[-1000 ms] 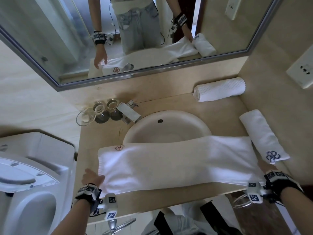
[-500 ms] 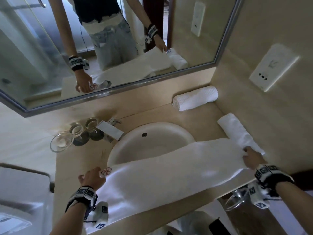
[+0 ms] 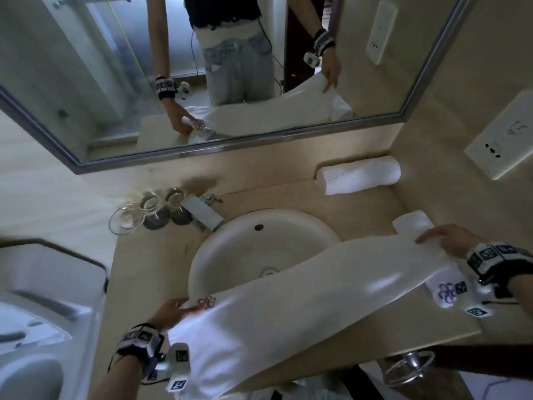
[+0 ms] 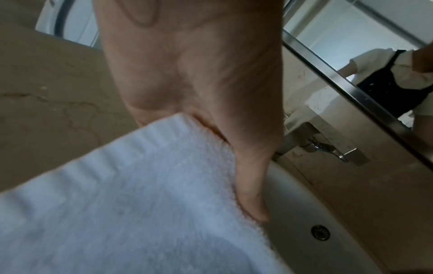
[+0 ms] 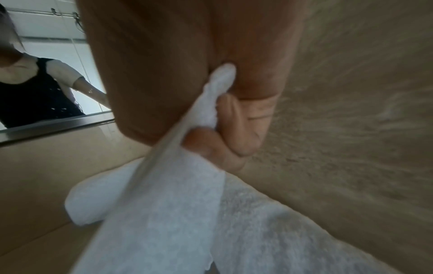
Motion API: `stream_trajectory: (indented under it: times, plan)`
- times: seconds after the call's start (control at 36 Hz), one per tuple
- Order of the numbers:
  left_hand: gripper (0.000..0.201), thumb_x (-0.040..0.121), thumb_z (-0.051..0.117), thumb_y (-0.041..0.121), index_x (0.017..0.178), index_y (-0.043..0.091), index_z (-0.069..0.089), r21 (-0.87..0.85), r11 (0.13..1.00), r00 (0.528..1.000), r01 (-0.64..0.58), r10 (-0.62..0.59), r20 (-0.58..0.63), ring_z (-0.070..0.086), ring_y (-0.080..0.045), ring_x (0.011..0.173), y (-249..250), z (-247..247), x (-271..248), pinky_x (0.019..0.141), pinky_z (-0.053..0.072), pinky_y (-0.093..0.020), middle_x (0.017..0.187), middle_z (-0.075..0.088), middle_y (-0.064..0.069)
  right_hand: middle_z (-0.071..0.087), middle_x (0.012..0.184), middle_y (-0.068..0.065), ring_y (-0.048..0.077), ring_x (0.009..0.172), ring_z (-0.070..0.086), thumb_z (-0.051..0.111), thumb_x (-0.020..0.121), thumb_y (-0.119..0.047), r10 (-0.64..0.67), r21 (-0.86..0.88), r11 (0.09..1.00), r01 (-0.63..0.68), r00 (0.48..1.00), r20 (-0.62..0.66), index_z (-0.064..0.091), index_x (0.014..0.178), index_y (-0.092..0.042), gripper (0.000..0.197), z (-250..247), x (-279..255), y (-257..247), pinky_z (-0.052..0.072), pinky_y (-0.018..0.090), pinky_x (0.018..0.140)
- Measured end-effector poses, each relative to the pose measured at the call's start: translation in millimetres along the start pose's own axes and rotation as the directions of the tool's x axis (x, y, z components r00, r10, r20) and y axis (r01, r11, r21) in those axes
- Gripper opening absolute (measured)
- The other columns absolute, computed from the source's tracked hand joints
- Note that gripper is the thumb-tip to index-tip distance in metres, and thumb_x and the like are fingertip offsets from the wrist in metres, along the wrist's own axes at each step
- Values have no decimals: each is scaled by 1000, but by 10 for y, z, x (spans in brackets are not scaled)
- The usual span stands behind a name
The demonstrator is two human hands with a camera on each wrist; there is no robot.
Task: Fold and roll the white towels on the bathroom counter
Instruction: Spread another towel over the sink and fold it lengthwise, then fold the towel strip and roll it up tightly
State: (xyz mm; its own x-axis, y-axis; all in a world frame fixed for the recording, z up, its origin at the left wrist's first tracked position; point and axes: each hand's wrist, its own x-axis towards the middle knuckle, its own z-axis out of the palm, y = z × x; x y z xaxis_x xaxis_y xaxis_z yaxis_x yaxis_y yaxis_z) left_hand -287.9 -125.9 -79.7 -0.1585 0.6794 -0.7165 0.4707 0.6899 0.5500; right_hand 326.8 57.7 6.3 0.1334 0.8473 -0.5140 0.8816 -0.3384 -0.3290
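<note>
**Third towel lifted by both ends; two rolls already set down**

A long white towel (image 3: 302, 301) is held stretched across the front of the counter (image 3: 150, 272), over the near rim of the sink (image 3: 230, 241). Its left end, marked by an embroidered emblem (image 3: 206, 302), is pinched by the left hand (image 3: 170, 311) near the counter's front-left part; in the left wrist view the thumb is seen pressed on the towel's corner, with the cloth gripped beneath it. The right end is raised off the counter and pinched by the right hand (image 3: 452, 241) near the right edge; in the right wrist view the fingers (image 5: 241, 129) are curled round a bunched edge of the cloth.

Two towels appear to be finished. A waffle-textured rolled towel (image 3: 359, 179) is laid along the back edge, against the wall below the mirror (image 3: 259, 140). A second rolled towel (image 3: 412, 222) lies along the right edge and is partly covered by the lifted one; an emblem at its near end is visible beside the right wrist.

The held towel looks narrowed lengthwise into a strip, so part of the folding is judged done. Any further fold and the whole rolling are judged still to come. Whether other towels remain cannot be told. Glass tumblers (image 3: 150, 204) and a tap (image 3: 202, 213) stand at the back-left of the sink.
</note>
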Motion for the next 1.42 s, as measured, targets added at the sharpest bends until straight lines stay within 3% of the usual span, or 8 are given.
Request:
stream_trajectory:
  times: [0.42, 0.64, 0.72, 0.81, 0.97, 1.22, 1.31, 1.42]
  plan:
    - [42, 46, 74, 53, 57, 14, 63, 7, 999, 964, -50, 50, -260, 49, -15, 56, -162, 67, -58, 58, 35, -26, 51, 56, 4, 46, 141, 21, 37, 116, 53, 43, 87, 10, -160, -68, 986, 152, 978, -137, 43, 140, -20, 62, -131, 197, 45, 40, 40, 97]
    - [18, 76, 79, 9, 68, 11, 62, 10, 999, 992, 50, -48, -119, 53, -20, 70, -94, 307, -3, 62, 38, -24, 66, 59, -5, 22, 151, -6, -1, 44, 34, 51, 82, 9, -530, -503, 778, 377, 824, -203, 18, 149, -24, 82, -632, 506, -451, 27, 13, 42]
    - [20, 79, 73, 0, 69, 7, 57, -28, 988, 988, 154, -155, -28, 50, -18, 61, -19, 459, -69, 47, 44, -20, 61, 53, -5, 41, 145, 10, 27, 71, 62, 46, 88, 7, -363, -544, 811, 214, 914, -182, 15, 151, -18, 75, -762, 763, -624, 48, 31, 57]
    - [20, 78, 76, 5, 71, 7, 58, -37, 985, 985, 166, -167, -39, 50, -14, 55, 9, 549, -101, 41, 43, -19, 59, 54, -4, 42, 139, 30, 46, 121, 46, 52, 90, -10, -363, -488, 859, 155, 856, -367, 37, 142, -4, 54, -741, 900, -762, 37, 50, 96]
    - [13, 77, 76, 3, 81, 4, 63, -29, 982, 982, 187, -187, 17, 59, -18, 67, 44, 491, -91, 52, 53, -23, 76, 61, -10, 30, 150, 16, 38, 132, 35, 54, 85, -5, -113, -133, 988, 78, 955, -275, 29, 146, -10, 66, 181, 622, -908, 36, 48, 107]
    - [25, 82, 74, 19, 67, 6, 60, 19, 977, 972, 211, -212, 104, 57, -12, 49, 248, 390, 11, 49, 49, -19, 59, 57, -4, 55, 89, 18, 34, 87, 56, 55, 85, 1, 353, 591, 766, -253, 934, -57, 46, 116, 8, 33, 1762, -233, -719, 40, 28, 69]
    - [29, 87, 69, 28, 72, 6, 58, 94, 981, 974, 168, -180, 139, 55, -10, 47, 324, 393, 72, 48, 47, -19, 66, 56, -6, 43, 49, 10, 20, 49, 37, 51, 83, 8, 392, 722, 604, -338, 915, 100, 54, 69, 11, 14, 2023, -570, -773, 34, 21, 43]
    - [29, 83, 72, 30, 101, 14, 55, 159, 982, 963, 105, -141, 230, 59, -18, 80, 337, 373, 178, 50, 52, -23, 99, 56, -5, 55, 61, 9, 19, 52, 49, 48, 92, -6, 373, 741, 493, -456, 880, 293, 53, 63, -7, 29, 2357, -1071, -857, 40, 19, 46]
